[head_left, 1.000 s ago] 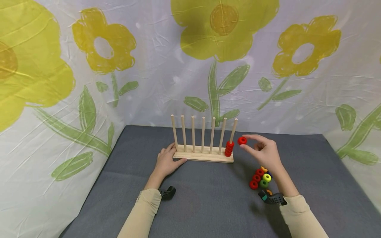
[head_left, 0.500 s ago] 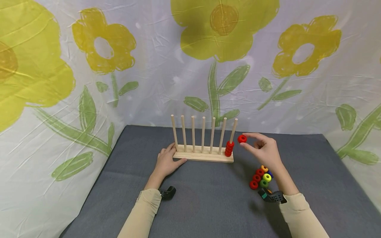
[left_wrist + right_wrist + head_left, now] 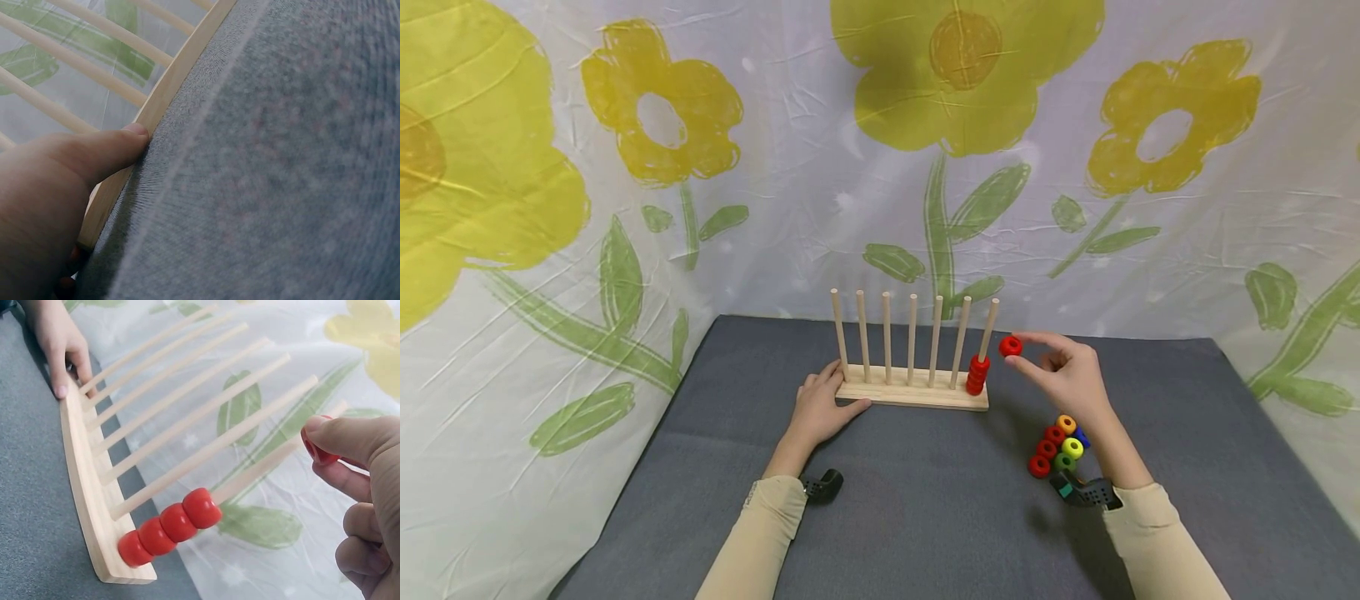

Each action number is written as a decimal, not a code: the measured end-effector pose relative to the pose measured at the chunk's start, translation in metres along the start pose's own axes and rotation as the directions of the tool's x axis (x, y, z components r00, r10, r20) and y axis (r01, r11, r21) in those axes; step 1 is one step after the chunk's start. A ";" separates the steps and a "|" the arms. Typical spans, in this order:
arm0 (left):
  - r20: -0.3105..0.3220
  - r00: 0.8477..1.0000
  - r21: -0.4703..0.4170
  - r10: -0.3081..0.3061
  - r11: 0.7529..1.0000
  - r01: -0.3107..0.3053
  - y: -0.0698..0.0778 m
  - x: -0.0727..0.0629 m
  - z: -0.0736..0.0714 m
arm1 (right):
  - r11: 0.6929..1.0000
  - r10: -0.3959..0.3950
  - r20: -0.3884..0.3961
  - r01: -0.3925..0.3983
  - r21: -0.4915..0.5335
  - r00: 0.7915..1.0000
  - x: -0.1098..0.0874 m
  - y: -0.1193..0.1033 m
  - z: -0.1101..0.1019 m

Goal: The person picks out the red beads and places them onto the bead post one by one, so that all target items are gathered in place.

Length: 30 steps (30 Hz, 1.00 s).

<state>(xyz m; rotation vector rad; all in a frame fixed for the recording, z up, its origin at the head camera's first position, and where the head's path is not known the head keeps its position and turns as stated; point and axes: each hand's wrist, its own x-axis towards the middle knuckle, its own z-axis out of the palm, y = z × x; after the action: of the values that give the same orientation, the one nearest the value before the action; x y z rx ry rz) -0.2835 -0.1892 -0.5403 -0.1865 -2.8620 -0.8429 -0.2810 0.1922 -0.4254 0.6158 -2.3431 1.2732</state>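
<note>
Ideally, the right hand, fingers pinching a red bead just right of the rightmost peg, should centre its hole above that peg while the left hand grips the rack.

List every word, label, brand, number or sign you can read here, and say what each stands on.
Readable text: none in any view.
Left sleeve: small dark mark near the cuff, possibly lettering, too small to read.
Wooden peg stand, held red ring, stacked red rings: no lettering visible.
</note>
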 end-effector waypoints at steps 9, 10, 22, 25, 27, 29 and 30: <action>-0.003 1.000 -0.008 0.002 1.000 -0.002 0.000 0.000 0.001 | 1.000 0.004 -0.001 -0.004 0.016 1.000 0.002 0.003 -0.003; -0.003 1.000 -0.008 0.002 1.000 -0.002 0.000 0.000 0.001 | 1.000 0.000 -0.001 0.000 0.017 1.000 0.003 0.003 -0.003; -0.001 1.000 -0.009 0.003 1.000 -0.003 0.000 0.000 0.001 | 1.000 0.015 0.004 -0.015 0.015 1.000 0.007 -0.002 -0.005; 0.000 1.000 -0.007 0.001 1.000 -0.001 0.000 0.000 0.001 | 1.000 0.012 0.005 -0.012 0.009 1.000 0.008 -0.003 -0.005; 0.000 1.000 -0.007 0.000 1.000 0.000 0.000 0.000 0.001 | 1.000 0.006 0.000 -0.006 0.005 1.000 0.009 -0.006 -0.005; 0.001 1.000 -0.006 -0.001 1.000 0.001 -0.001 0.000 0.001 | 1.000 0.000 0.001 0.000 0.005 1.000 0.010 -0.012 -0.006; 0.004 1.000 -0.005 -0.002 1.000 0.002 -0.001 0.001 0.001 | 1.000 -0.001 0.002 0.001 0.005 1.000 0.011 -0.012 -0.006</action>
<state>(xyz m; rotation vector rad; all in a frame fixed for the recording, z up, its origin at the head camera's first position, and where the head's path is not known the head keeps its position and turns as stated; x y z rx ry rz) -0.2843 -0.1892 -0.5417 -0.1866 -2.8639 -0.8515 -0.2821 0.1890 -0.4085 0.6193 -2.3414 1.2795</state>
